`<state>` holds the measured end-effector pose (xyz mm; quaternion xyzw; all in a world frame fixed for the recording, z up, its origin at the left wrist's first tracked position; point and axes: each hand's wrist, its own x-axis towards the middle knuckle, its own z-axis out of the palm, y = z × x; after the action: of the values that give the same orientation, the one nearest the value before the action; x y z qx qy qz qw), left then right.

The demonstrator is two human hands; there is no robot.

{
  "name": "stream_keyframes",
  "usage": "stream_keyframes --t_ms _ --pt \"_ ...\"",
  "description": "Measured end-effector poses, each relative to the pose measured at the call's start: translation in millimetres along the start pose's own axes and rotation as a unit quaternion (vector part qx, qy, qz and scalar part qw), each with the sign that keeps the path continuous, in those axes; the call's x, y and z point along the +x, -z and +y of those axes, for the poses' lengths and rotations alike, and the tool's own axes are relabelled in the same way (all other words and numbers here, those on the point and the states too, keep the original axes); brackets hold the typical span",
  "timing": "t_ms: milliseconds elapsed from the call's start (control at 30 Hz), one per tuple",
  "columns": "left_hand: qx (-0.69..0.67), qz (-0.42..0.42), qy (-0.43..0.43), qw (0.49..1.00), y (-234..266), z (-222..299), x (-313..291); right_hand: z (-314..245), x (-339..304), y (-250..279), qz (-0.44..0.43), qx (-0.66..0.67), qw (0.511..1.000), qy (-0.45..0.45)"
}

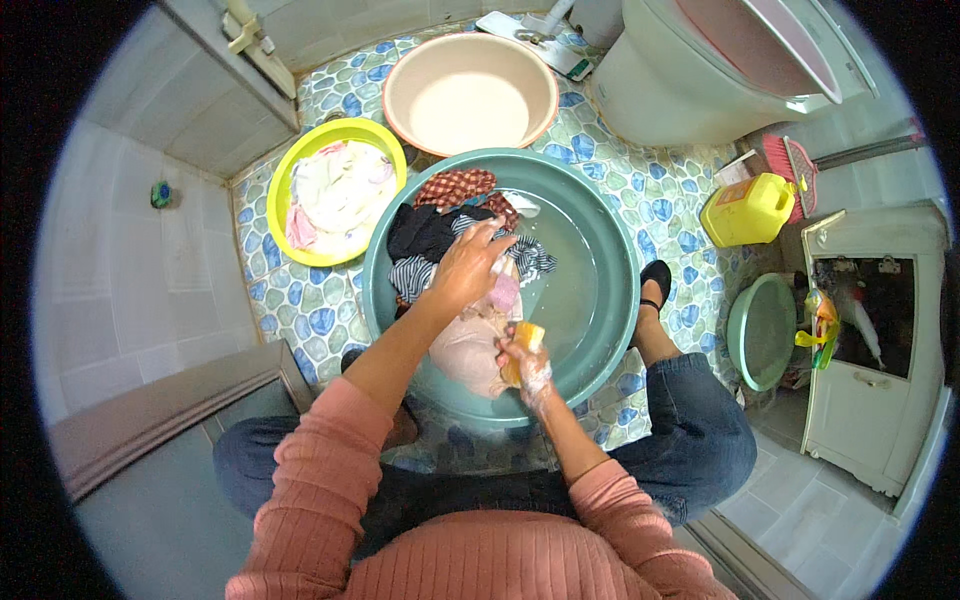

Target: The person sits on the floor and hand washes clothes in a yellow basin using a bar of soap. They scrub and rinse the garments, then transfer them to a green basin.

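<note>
A large teal tub of cloudy water stands between my legs. My left hand is closed over the upper end of a wet pale pink garment, which has a darker pink patch. My right hand, with white lather on the wrist, grips a yellow bar of soap at the garment's right edge. Beyond my left hand, partly under it, lie a black cloth, a striped black-and-white cloth and a red checked cloth.
A yellow basin of pale laundry stands at the far left. Beyond the tub is a cream basin. On the right are a yellow jug, a pink broom, a green basin and a white cabinet. A large white barrel stands far right.
</note>
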<state>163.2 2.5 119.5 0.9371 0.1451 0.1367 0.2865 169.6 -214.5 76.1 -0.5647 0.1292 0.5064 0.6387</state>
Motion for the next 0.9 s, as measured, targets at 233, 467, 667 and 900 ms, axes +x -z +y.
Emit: stream_keyframes --t_ms 233,467,667,900 --pt "0.108 -0.184 0.039 0.976 -67.5 -34.6 78.6 22.7 16.6 13.2 0.000 0.021 0.999 -0.031" --pt "0.129 -0.262 0.184 0.938 -98.1 -58.6 94.1 12.6 17.8 1.7 0.023 0.071 0.995 -0.069" --pt "-0.452 -0.037 0.333 0.827 -60.1 -69.0 68.1 1.6 17.2 3.4 0.025 0.032 0.995 -0.092" --pt "-0.795 0.151 0.296 0.507 1.9 -56.5 0.1 2.8 19.1 11.6 0.011 0.077 0.994 -0.071"
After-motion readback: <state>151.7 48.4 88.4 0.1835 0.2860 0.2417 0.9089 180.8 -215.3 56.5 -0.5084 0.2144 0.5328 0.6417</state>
